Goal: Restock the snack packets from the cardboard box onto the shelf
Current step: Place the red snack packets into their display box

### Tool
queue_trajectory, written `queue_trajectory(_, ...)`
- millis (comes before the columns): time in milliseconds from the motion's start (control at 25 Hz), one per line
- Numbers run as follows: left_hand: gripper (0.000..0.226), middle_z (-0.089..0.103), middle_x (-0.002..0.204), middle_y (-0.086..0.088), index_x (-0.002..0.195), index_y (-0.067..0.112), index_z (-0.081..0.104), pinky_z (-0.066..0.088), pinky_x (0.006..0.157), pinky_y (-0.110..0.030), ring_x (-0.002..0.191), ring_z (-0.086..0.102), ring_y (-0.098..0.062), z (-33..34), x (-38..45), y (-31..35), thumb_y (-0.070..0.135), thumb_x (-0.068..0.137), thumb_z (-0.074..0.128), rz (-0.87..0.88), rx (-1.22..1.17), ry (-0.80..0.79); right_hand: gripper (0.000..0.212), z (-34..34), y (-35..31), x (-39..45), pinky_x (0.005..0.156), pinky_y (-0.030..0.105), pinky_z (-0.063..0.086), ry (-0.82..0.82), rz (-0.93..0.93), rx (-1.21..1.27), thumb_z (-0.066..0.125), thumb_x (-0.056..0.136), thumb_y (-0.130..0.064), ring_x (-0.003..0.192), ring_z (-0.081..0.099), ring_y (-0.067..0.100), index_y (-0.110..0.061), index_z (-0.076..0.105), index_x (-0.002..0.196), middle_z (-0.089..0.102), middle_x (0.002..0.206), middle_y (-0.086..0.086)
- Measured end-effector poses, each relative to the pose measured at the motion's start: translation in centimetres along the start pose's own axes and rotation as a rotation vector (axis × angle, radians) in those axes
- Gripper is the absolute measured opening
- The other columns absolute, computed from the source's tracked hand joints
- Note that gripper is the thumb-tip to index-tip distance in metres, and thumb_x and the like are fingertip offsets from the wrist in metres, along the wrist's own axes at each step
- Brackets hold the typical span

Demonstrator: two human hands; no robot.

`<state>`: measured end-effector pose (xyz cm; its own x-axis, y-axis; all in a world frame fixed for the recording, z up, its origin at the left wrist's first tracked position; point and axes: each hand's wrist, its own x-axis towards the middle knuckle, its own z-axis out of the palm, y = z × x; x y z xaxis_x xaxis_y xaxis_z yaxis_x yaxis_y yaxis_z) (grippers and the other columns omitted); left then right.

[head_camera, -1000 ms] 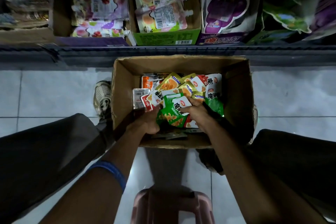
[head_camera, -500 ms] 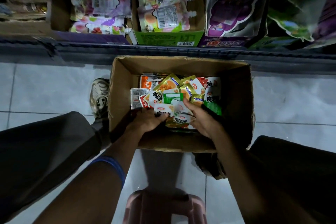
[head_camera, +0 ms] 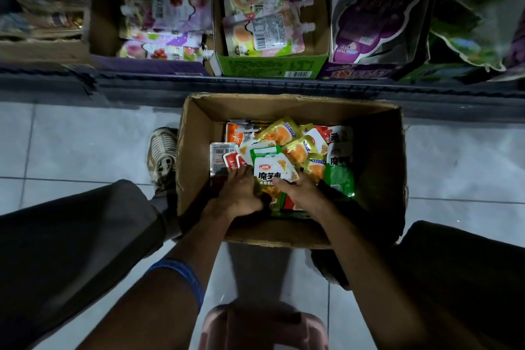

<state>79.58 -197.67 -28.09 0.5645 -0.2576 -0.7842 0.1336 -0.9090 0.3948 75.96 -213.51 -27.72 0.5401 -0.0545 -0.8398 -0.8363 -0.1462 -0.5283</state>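
Item: cardboard box (head_camera: 199, 150) on tiled floor, directly below the shelf (head_camera: 255, 84). Contents: loose snack packets (head_camera: 295, 148). Both hands inside, near wall; left hand (head_camera: 240, 193) and right hand (head_camera: 302, 193) grasp one gathered bundle from either side, white packet (head_camera: 274, 172) uppermost, its long axis running roughly crosswise between the hands. Shelf lies straight ahead and above; both hands equally near.

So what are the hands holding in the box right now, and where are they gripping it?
Both hands, left hand and right hand, grip a bunch of snack packets by its lower end, one on each side.
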Motion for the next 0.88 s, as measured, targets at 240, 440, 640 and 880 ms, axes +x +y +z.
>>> queue_trajectory(240, 0.071, 0.068, 0.121, 0.013, 0.126, 0.044, 0.051, 0.053, 0.096, -0.045, 0.11, 0.066, -0.013, -1.7, -0.2, 2.8, 0.057, 0.063, 0.083, 0.045, -0.796, -0.019, 0.034, -1.6, -3.3, -2.7, 0.102, 0.024, 0.037, 0.09, -0.16, 0.375, 0.056, 0.094, -0.039, 0.123, 0.05, 0.008, -0.026, 0.059, 0.126, 0.056, 0.127, -0.014)
queue_trajectory(440, 0.065, 0.073, 0.115, 0.005, 0.129, 0.028, 0.057, 0.055, 0.093, -0.04, 0.105, 0.069, -0.016, -3.7, -3.1, 7.0, 0.028, 0.07, 0.085, 0.163, -0.979, 0.083, 0.047, -2.0, -8.0, -6.9, 0.103, 0.026, 0.033, 0.062, -0.197, 0.295, 0.032, 0.1, -0.053, 0.119, 0.046, 0.008, -0.028, 0.044, 0.138, 0.048, 0.136, -0.01)
queue_trajectory(640, 0.032, 0.076, 0.102, -0.005, 0.105, 0.019, 0.071, 0.056, 0.086, -0.037, 0.096, 0.072, -0.026, -6.0, -8.1, 9.9, -0.002, 0.08, 0.074, 0.216, -1.187, 0.197, 0.056, -2.7, -11.3, -11.2, 0.115, 0.034, 0.025, 0.263, -0.277, 0.001, 0.03, 0.099, -0.055, 0.139, 0.034, 0.017, -0.026, 0.04, 0.145, 0.036, 0.151, -0.004)
queue_trajectory(880, 0.061, 0.071, 0.117, -0.017, 0.128, 0.006, 0.061, 0.054, 0.094, -0.052, 0.106, 0.068, -0.036, -12.5, -13.7, 13.8, 0.017, 0.072, 0.082, 0.338, -1.672, 0.248, 0.052, -3.2, -13.0, -16.7, 0.084, 0.038, 0.049, 0.227, -0.351, 1.157, 0.035, 0.097, -0.057, 0.094, 0.063, 0.022, -0.017, 0.061, 0.117, 0.067, 0.105, 0.006)
